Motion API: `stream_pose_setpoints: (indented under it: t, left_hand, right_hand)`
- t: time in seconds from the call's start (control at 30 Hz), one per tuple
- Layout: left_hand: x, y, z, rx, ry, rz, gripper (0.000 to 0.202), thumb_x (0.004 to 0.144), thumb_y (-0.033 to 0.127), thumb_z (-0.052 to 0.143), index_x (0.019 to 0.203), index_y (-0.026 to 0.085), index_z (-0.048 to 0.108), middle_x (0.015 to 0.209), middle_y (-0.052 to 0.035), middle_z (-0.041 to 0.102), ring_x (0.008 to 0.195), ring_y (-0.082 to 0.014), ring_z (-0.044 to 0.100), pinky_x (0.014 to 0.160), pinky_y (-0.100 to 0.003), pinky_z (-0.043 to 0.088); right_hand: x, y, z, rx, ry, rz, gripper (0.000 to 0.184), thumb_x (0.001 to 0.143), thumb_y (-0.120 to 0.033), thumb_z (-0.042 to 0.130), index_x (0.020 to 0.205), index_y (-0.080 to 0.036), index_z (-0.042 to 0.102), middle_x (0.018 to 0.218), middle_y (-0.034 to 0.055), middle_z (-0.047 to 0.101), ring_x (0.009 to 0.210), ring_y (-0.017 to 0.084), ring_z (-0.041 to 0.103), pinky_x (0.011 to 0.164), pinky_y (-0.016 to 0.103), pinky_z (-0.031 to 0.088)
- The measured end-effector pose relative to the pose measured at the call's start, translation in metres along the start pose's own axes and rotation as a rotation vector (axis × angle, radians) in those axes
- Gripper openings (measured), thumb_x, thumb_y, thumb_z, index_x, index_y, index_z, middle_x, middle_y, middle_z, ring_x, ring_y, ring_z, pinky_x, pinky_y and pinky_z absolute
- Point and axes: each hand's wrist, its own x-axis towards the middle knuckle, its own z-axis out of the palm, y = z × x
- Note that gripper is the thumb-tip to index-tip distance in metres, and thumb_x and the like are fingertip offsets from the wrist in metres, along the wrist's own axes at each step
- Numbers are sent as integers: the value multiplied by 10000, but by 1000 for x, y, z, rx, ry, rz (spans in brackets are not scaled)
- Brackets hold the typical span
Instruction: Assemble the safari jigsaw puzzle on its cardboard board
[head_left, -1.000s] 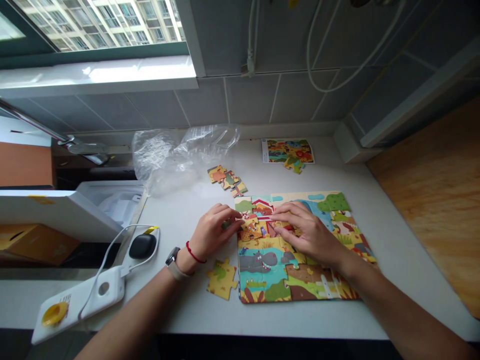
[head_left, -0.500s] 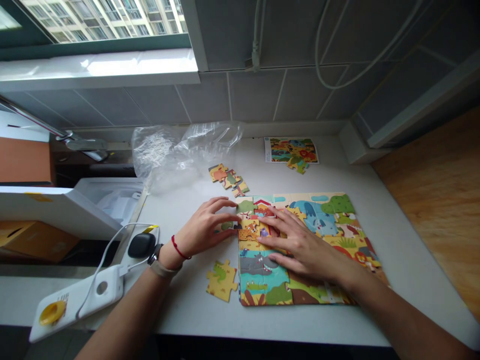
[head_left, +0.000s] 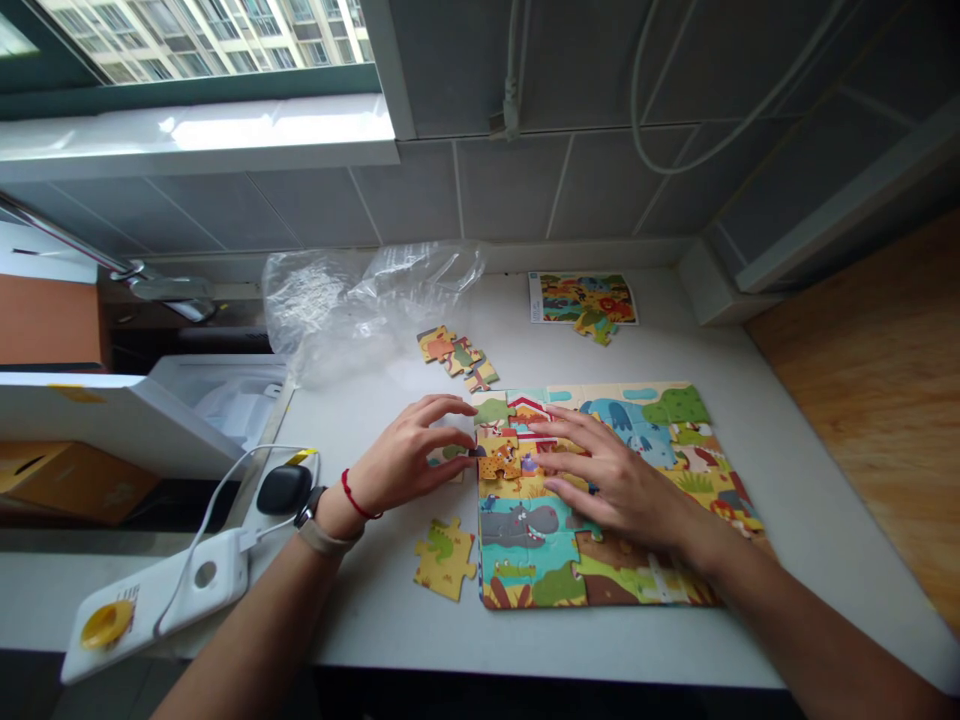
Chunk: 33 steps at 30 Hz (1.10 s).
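Note:
A colourful animal jigsaw puzzle (head_left: pixel 529 575) lies flat on the white counter, with a hippo, an elephant and a red-roofed house on it. My left hand (head_left: pixel 409 450) is at its left edge, fingers apart and fingertips touching the border by the leopard piece (head_left: pixel 499 461). Part of a loose piece shows beneath those fingers. My right hand (head_left: pixel 611 480) is spread over the middle of the puzzle and hides part of the picture. A yellow puzzle piece (head_left: pixel 442 562) with a green crocodile lies just left of the puzzle.
Several loose pieces (head_left: pixel 457 355) lie above the puzzle's top left corner. Farther back are a picture card (head_left: pixel 585 297), with a green and yellow piece (head_left: pixel 596 327) on its lower edge, and a clear plastic bag (head_left: pixel 360 295). A white power strip (head_left: pixel 169 590) with a cable stands at left.
My right hand has slid a little to the right, uncovering more of the hippo and the house. My left hand has barely moved.

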Motion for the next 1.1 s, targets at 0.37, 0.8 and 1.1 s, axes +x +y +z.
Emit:
stream_pose_setpoints:
  t: [0.37,0.8,1.1]
  left_hand:
    - [7,8,17,-151,141,112,105,957,258,768,1059,235,756,1144,-86,758,1164,-247,666,997,-464,604]
    - [12,18,32,-181,308,73,119,941,225,787,1056,238,759,1086,-63,765,1126,-231,670,989,-462,612]
    - [9,13,56,-36,214,21,96,954,293,778,1040,251,768,1237,-88,711,1279,-296,582,1021,-556,584]
  right_hand:
    - [-7,18,-12,-150,-3,84,227,1041,-210,595,1141,-214,798,1398,130,697,1322,319,636,1118,577,539]
    - [-5,16,-17,-128,50,113,255,1019,-189,597,1206,-219,769,1312,123,724,1254,307,659,1070,531,564]
    - [-5,15,-17,-85,72,96,282,1026,-180,602,1265,-233,743,1295,120,719,1232,292,659,1040,538,580]
